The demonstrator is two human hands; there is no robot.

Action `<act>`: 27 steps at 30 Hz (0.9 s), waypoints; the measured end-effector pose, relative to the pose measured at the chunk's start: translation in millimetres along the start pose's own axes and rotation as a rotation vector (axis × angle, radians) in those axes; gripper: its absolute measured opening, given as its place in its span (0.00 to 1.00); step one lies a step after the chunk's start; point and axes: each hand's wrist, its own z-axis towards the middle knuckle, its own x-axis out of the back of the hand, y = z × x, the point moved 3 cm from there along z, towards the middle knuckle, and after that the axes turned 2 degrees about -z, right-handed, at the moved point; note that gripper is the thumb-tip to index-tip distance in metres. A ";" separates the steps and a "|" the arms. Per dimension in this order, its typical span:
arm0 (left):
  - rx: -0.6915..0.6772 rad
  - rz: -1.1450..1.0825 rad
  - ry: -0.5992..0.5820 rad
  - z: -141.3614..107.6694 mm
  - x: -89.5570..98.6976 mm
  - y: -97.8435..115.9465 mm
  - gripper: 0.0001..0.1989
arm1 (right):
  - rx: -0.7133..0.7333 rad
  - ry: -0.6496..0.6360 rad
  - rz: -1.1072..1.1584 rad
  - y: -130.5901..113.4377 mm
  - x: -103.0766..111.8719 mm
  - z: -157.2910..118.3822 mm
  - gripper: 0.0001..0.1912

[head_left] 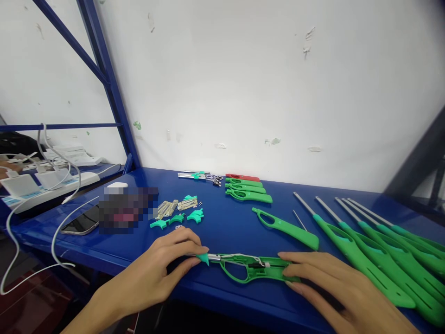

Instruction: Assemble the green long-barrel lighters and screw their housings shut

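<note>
An open green lighter shell (pixel 243 273) lies near the front edge of the blue table (pixel 215 232), with white wires and a small black part in it. My left hand (pixel 177 260) pinches a teal collar (pixel 203 258) on a metal tube (pixel 213 257) at the shell's left end. At the shell's right end, my right hand (pixel 316 278) grips its handle between thumb and fingers. Just behind lies a separate green shell half (pixel 288 227), with a thin metal rod (pixel 299 220) beside it.
Several green lighters with long metal tubes (pixel 368 250) lie right. Green shells (pixel 248 195), a red shell (pixel 243 177) and wired tubes (pixel 198 176) are at the back. Teal pieces (pixel 195 215), clear parts (pixel 167 208), a phone (pixel 81 220) and a power strip (pixel 52 188) are left.
</note>
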 end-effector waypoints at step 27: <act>0.019 0.006 -0.071 1.9 5.0 13.9 0.13 | -0.047 -0.074 0.009 3.9 -1.4 -5.8 0.11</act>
